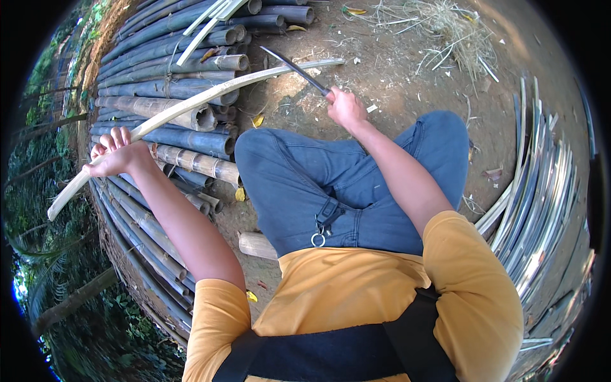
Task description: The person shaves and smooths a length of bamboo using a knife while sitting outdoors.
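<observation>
My left hand (119, 155) is closed around a long, pale bamboo strip (210, 94) near its lower left end. From there the strip slants up and to the right, above my knees, and its far end hangs over the bare ground. My right hand (347, 109) grips the handle of a long, narrow knife (300, 72). Its dark blade points up and left, crossing the strip near the far end. Whether the edge touches the strip or is apart from it, I cannot tell.
Stacked bamboo poles (172, 86) lie at the left, with several pale split strips (207, 32) on top. Shavings (455, 32) are heaped at the far right. A large bundle of thin strips (541, 204) lies to my right. A short bamboo piece (258, 245) sits by my legs.
</observation>
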Action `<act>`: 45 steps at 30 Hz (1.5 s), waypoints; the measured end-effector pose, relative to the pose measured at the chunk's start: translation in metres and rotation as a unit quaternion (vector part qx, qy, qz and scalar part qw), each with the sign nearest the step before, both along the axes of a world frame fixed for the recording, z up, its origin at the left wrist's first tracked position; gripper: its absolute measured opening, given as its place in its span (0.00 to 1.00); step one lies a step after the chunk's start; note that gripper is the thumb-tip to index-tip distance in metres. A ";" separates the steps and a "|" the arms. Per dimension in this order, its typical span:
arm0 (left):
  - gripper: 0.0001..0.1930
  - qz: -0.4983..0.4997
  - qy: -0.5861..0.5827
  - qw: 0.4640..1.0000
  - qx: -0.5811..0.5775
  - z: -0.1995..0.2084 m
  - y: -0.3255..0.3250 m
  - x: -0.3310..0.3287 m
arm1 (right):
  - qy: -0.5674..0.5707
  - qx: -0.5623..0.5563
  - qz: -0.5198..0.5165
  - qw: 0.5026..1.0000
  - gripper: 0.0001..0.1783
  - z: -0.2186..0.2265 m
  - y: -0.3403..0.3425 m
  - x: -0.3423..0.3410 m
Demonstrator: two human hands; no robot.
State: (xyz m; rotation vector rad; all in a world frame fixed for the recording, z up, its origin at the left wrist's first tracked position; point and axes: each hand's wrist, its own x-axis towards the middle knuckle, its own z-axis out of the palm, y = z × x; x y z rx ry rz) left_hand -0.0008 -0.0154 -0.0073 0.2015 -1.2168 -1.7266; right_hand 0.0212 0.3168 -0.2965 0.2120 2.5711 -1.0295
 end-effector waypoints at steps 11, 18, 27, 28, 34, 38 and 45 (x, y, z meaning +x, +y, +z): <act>0.26 0.035 -0.013 0.999 0.017 -0.008 -0.001 -0.005 | -0.007 0.040 -0.060 0.997 0.14 -0.044 0.009 -0.013; 0.26 0.032 -0.015 0.999 0.008 -0.002 -0.002 -0.001 | -0.059 0.063 -0.147 0.985 0.14 -0.074 0.033 -0.014; 0.26 0.044 -0.010 0.999 -0.006 0.006 -0.002 0.011 | -0.061 0.013 -0.102 0.993 0.15 -0.062 0.013 -0.011; 0.26 0.031 -0.012 0.999 0.004 0.001 -0.001 0.002 | -0.075 0.006 -0.148 0.986 0.16 -0.074 0.027 -0.012; 0.26 0.034 -0.005 0.999 0.002 -0.004 0.000 0.000 | -0.060 0.023 -0.089 0.994 0.15 -0.060 0.015 -0.011; 0.26 0.034 -0.012 0.999 0.001 0.004 0.002 0.000 | -0.088 0.015 -0.182 0.979 0.16 -0.079 0.030 -0.015; 0.26 0.052 -0.011 0.998 -0.016 -0.004 -0.001 0.006 | -0.044 0.029 -0.073 0.996 0.15 -0.056 0.015 -0.014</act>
